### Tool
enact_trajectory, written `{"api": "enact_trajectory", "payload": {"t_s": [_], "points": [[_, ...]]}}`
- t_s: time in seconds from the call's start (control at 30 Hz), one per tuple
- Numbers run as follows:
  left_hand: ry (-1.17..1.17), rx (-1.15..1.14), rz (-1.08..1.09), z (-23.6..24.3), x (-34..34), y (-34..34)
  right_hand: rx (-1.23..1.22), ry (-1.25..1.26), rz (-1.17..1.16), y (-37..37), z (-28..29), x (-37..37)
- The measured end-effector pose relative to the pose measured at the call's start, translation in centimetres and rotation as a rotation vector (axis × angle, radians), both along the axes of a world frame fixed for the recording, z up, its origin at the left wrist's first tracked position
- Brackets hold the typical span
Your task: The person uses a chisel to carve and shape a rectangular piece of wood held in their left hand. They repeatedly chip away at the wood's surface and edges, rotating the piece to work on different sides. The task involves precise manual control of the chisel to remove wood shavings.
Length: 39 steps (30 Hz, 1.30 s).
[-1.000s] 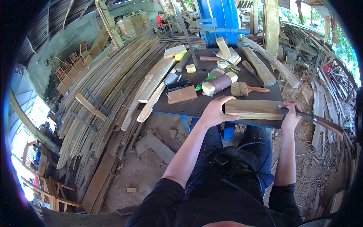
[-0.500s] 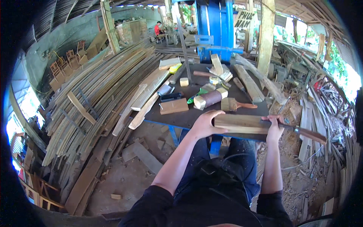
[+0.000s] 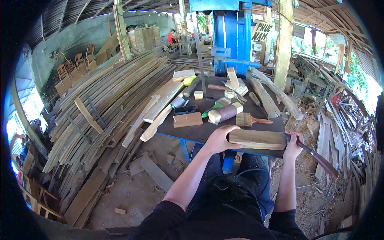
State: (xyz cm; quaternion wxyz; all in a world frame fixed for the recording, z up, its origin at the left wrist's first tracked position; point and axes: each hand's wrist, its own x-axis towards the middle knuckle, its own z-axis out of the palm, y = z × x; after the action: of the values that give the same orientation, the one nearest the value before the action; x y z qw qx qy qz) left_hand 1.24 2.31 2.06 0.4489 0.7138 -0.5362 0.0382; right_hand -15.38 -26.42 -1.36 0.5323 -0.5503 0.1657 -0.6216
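My left hand (image 3: 220,139) grips the left end of a long light wooden block (image 3: 256,139) at the bench's near edge. At the block's right end, my right hand (image 3: 293,146) is closed around a long dark tool with a wooden handle (image 3: 324,162), which slants down to the right beyond the bench. Beyond the block lie a wide paintbrush (image 3: 252,119), a wood piece wrapped in brown sandpaper (image 3: 226,113), a green-handled brush (image 3: 212,110), a small brown board (image 3: 188,119) and a small pale cube (image 3: 198,95).
A blue machine column (image 3: 230,40) with a vertical blade stands behind the bench top (image 3: 164,130). Long planks (image 3: 96,100) are stacked at left, scrap wood (image 3: 340,120) at right. Stacked chairs (image 3: 70,66) line the back wall. A person in red (image 3: 171,38) sits far back.
The long tool's handle has tilted down more steeply, and its front part has shifted off the block's top toward the right end. The view has shifted as my head moved.
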Motion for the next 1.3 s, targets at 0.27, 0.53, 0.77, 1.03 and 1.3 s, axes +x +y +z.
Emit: {"api": "enact_trajectory", "payload": {"t_s": [0.27, 0.53, 0.77, 1.03, 1.3], "points": [[0.022, 0.019, 0.011, 0.1, -0.1, 0.0, -0.028, 0.072, 0.136, 0.5, 0.2, -0.2], [0.019, 0.014, -0.002, 0.3, -0.2, -0.2, -0.351, 0.237, -0.105, 1.0, 1.2, -0.4], [0.018, 0.045, 0.013, 0.7, -0.2, -0.4, -0.159, 0.173, -0.006, 0.6, 0.8, -0.4], [0.019, 0.024, 0.01, 0.2, -0.1, -0.4, -0.206, 0.139, -0.024, 0.6, 0.8, -0.3], [0.032, 0.029, 0.008, 0.1, 0.0, -0.7, -0.093, 0.114, 0.136, 0.5, 0.7, -0.6]]}}
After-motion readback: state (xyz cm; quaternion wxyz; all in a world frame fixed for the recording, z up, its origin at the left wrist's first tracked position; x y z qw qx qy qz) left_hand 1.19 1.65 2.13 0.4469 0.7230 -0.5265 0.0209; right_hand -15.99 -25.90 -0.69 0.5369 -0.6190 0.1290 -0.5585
